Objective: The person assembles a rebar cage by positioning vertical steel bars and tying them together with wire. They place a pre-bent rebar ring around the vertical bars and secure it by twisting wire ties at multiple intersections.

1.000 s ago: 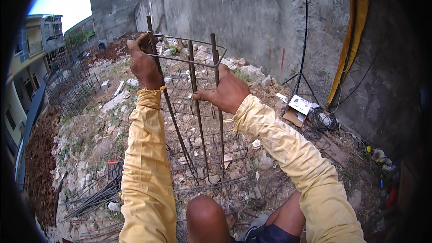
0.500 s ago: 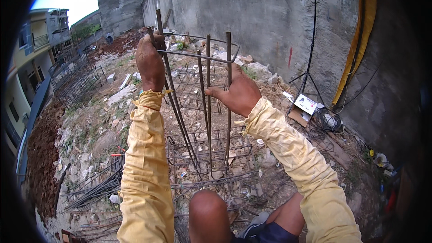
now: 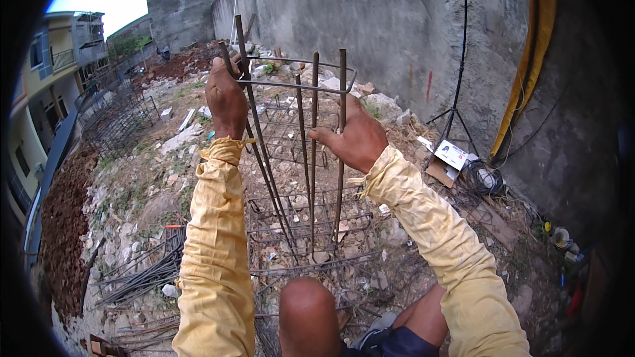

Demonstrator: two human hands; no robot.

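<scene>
Several upright rebar rods [image 3: 313, 158] rise in front of me from a steel cage near the ground. Around their upper part sits a bent rectangular wire stirrup [image 3: 291, 84], roughly level. My left hand [image 3: 227, 104] is closed at the stirrup's left end, beside the two left rods; its fingertips are partly hidden behind them. Lower down on the right, my right hand [image 3: 359, 137] wraps the right rod just under the stirrup's corner. Its thumb reaches left to the middle rods, and its other fingers are largely hidden.
Flat rebar cages [image 3: 291, 129] lie on rubble ahead, with more cages [image 3: 119, 122] at far left. Loose rods [image 3: 149, 268] are piled at lower left. A black tripod [image 3: 456, 86], an opened box [image 3: 450, 158] and coiled cable [image 3: 483, 177] stand by the concrete wall [image 3: 370, 20].
The stirrup's left end sits slightly lower along the rods, and my left hand has shifted with it. My right hand keeps its place on the rods. The whole view has shifted a little.
</scene>
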